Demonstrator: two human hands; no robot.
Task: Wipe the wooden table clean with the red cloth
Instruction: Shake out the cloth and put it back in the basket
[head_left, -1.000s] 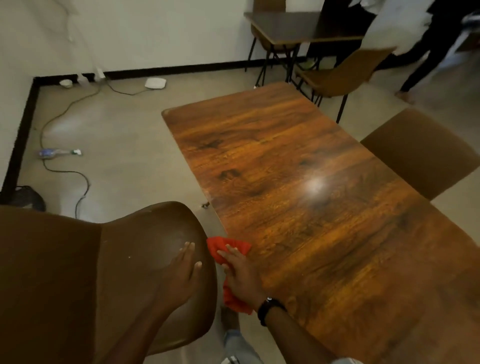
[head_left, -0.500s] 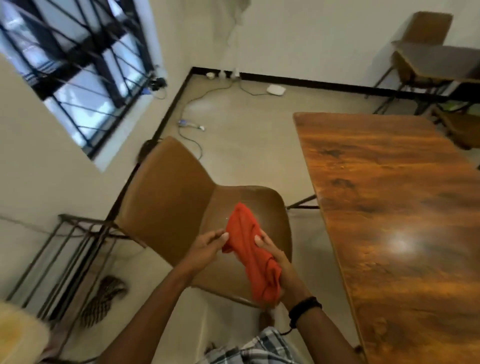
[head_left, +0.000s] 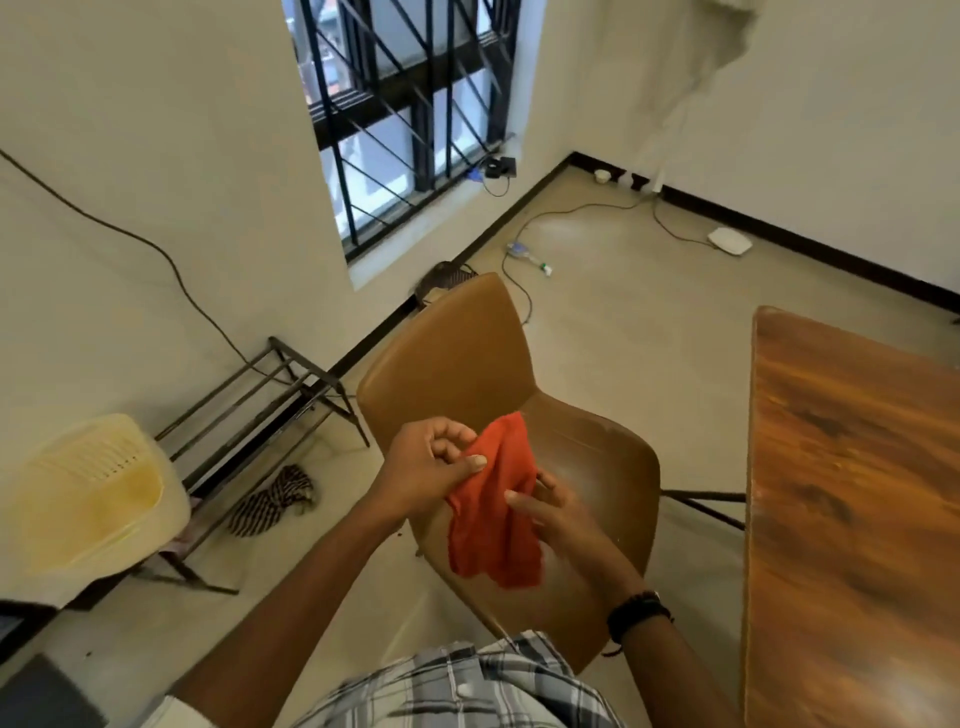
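The red cloth (head_left: 493, 509) hangs bunched in the air above a brown chair seat, held between both hands. My left hand (head_left: 428, 467) pinches its upper edge between thumb and curled fingers. My right hand (head_left: 558, 512) grips the cloth's right side, with a black wristband on its wrist. The wooden table (head_left: 852, 519) runs along the right edge of the view, apart from both hands, its top glossy and bare.
A brown chair (head_left: 467, 364) stands right below the hands, left of the table. A metal rack (head_left: 270, 400) and a yellowish plastic bin (head_left: 88, 499) sit at the left wall. Striped fabric (head_left: 270, 501), cables, a bottle (head_left: 527, 257) and a white device (head_left: 730, 240) lie on the floor.
The cloth left the table edge and came up over the chair. My left hand moved from the chair back to pinch the cloth. The view swung left, toward the window.
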